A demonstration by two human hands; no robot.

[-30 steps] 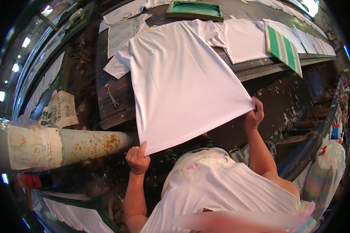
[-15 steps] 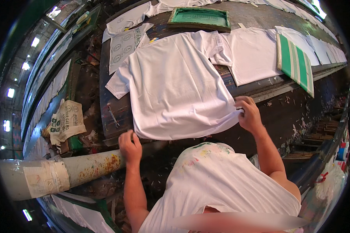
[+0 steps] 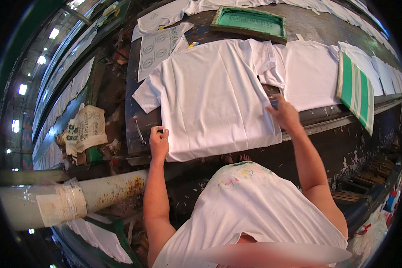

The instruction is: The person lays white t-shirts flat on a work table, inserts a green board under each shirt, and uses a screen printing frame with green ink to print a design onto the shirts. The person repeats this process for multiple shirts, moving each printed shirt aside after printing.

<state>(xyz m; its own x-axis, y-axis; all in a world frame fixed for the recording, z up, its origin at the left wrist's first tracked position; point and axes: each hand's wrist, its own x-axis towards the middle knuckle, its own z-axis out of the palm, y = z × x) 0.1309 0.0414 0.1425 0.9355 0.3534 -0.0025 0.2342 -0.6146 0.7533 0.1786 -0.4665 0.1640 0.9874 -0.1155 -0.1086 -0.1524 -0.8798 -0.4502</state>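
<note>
A plain white T-shirt (image 3: pixel 212 96) lies flat on the dark printing table (image 3: pixel 136 129), its hem toward me. My left hand (image 3: pixel 158 142) pinches the hem's left corner at the table's near edge. At the shirt's right side my right hand (image 3: pixel 283 114) rests on the fabric edge, fingers bent over it. Another white shirt (image 3: pixel 310 73) lies just to the right, its sleeve overlapping the first one's sleeve.
A green-framed printing screen (image 3: pixel 250 21) lies beyond the shirt, and a second green screen (image 3: pixel 356 89) leans at the right. More white shirts (image 3: pixel 158 42) line the table. A thick taped white pipe (image 3: pixel 67 198) crosses at lower left beside a printed sack (image 3: pixel 85 129).
The shirt was held up by its hem and hung in the air; it has been lowered and now lies spread flat on the table, both hands following it down to its edges.
</note>
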